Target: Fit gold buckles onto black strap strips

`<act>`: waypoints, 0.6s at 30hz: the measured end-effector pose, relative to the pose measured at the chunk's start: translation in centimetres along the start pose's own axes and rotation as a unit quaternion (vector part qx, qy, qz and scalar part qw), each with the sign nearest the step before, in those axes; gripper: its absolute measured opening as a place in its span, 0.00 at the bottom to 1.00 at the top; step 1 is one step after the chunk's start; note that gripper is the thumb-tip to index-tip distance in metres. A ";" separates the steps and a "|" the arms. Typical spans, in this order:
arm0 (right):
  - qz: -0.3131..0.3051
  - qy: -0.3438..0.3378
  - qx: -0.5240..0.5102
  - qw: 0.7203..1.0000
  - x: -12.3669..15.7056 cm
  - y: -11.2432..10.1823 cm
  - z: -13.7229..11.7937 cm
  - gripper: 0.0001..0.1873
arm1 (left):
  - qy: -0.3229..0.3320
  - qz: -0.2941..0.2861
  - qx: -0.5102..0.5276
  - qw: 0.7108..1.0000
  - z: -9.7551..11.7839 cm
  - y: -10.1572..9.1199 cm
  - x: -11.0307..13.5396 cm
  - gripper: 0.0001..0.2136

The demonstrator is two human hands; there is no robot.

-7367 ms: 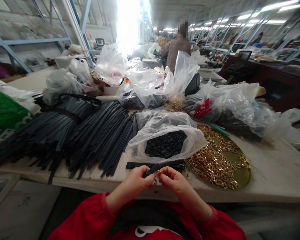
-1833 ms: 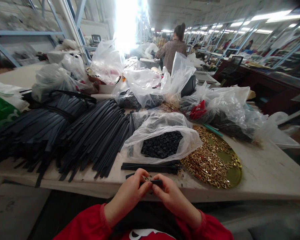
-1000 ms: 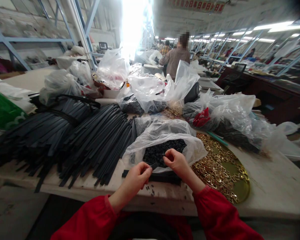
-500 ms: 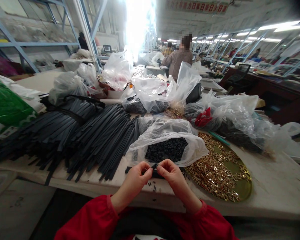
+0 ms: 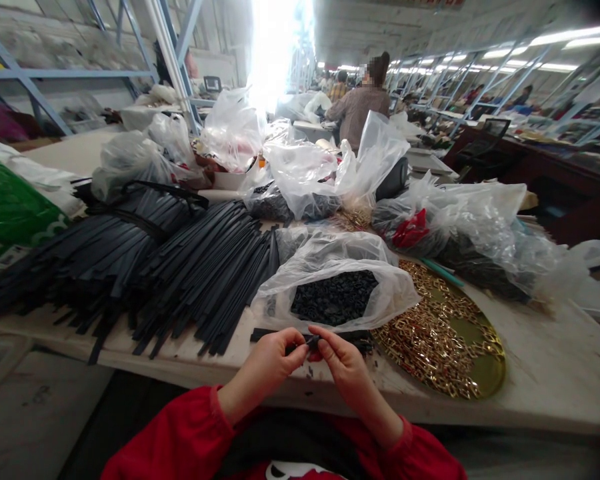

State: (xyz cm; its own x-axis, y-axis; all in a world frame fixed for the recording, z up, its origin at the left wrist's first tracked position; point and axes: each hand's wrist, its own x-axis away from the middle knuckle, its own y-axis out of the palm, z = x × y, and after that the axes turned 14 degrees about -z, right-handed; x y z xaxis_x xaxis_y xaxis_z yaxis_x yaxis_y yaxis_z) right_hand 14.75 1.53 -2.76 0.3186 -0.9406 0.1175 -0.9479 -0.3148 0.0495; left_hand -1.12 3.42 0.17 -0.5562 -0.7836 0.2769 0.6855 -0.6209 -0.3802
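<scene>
My left hand [image 5: 283, 352] and my right hand [image 5: 339, 357] meet at the table's front edge, fingertips almost touching. Between them is a small end of a black strap [image 5: 313, 341], pinched by both; its finer detail is too small to make out. Just behind my hands, more black straps [image 5: 263, 335] lie flat along the table. Beyond these an open clear plastic bag [image 5: 397, 297] holds many small black loops [image 5: 333, 298]. To the right, a round gold tray [image 5: 490, 373] carries a heap of gold-coloured metal buckles [image 5: 430, 347].
Two big bundles of black straps [image 5: 200, 273] cover the table's left side. Stuffed plastic bags [image 5: 470, 220] line the back and right. A teal stick [image 5: 443, 272] lies behind the tray. Further off, a person [image 5: 363, 110] stands facing away.
My right fingers have shifted around the strap end, with the index finger now raised over it. The view has tilted down slightly.
</scene>
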 end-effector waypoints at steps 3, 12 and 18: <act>-0.018 0.001 -0.017 1.000 0.1 0.2 0.3 0.22 | 0.015 -0.015 -0.005 1.000 -0.1 0.0 0.2 0.10; -0.012 0.016 -0.164 0.986 0.1 1.1 0.9 0.18 | -0.006 0.016 -0.088 0.996 0.5 0.2 0.8 0.09; 0.025 -0.017 0.045 0.999 0.4 1.3 1.3 0.19 | -0.053 0.042 -0.148 0.987 0.5 0.3 0.8 0.07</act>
State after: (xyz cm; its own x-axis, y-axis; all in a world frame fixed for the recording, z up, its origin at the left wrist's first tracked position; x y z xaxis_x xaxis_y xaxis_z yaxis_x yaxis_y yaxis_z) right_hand 13.62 0.59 -3.95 0.2713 -0.9588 0.0844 -0.9602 -0.2757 -0.0458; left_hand -1.06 2.63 0.73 -0.4393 -0.8400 0.3185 0.5514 -0.5320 -0.6426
